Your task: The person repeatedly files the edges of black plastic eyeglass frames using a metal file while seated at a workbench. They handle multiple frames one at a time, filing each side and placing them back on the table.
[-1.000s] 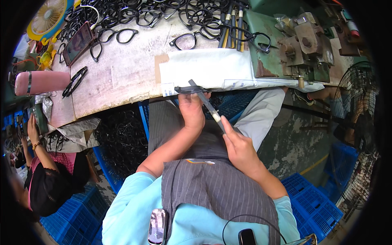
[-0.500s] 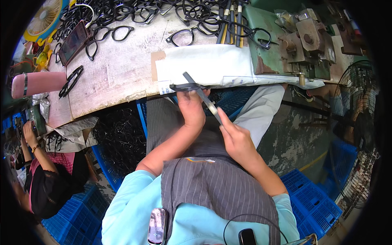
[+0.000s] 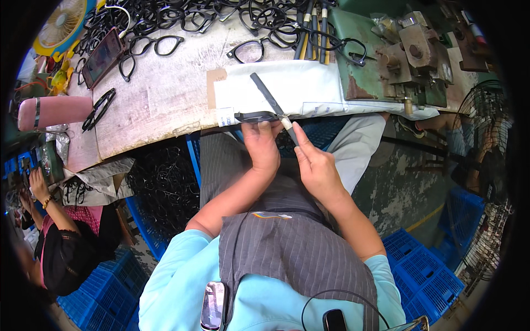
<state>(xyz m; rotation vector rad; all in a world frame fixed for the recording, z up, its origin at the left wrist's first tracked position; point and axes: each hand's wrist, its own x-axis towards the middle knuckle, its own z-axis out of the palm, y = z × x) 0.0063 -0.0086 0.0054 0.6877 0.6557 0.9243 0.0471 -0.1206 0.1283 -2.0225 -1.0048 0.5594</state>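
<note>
My left hand [image 3: 261,148] is closed on a black eyeglass frame [image 3: 254,117], held at the front edge of the table over a white cloth. In my right hand [image 3: 320,170] is a long flat grey file [image 3: 265,92] with a pale band around its lower part. Its far end points away and to the left, and its shaft crosses the right end of the frame, seemingly against it. My fingertips partly hide where the two meet.
Many black eyeglass frames [image 3: 157,45] lie along the back of the table [image 3: 160,99]. Several more sticks stand beside the green machine [image 3: 359,83] at right. A phone [image 3: 104,58] and a pink bottle [image 3: 61,112] are at left. Another person's hand [image 3: 40,185] works farther left.
The file has slid away from me and stands steeper, its far end higher over the cloth. My right hand has shifted slightly, and the eyeglass frame has moved a little to the right.
</note>
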